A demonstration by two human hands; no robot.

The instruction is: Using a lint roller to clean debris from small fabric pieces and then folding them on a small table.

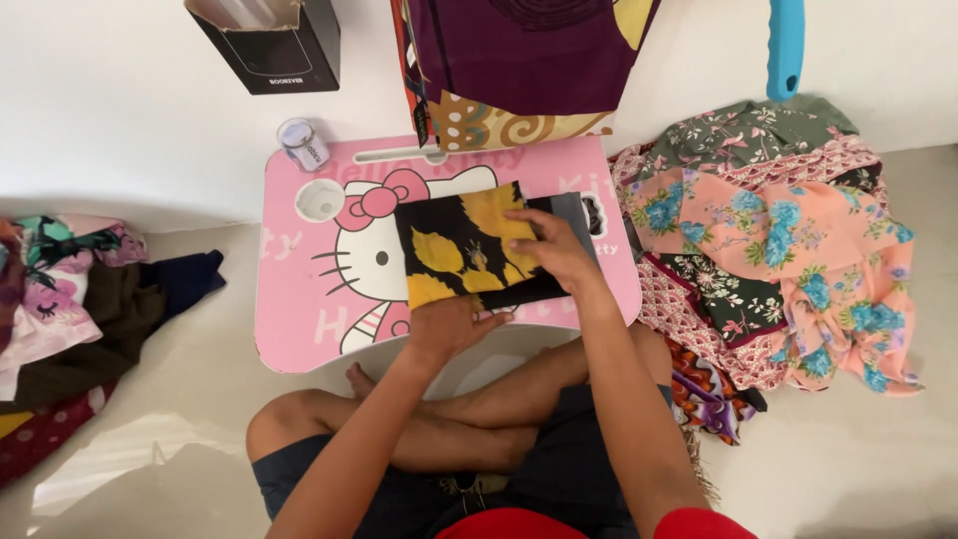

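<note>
Both hands, left hand (451, 324) and right hand (552, 250), press flat on folded cloth (469, 255).

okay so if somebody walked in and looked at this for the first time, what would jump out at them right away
The bright pink cartoon-cat lap table in the middle, with both hands pressing a folded black cloth with yellow leaves on it: the left hand at the cloth's near edge, the right hand flat on top. Next, the heap of floral fabrics on the floor to the right, peach and blue on top.
</note>
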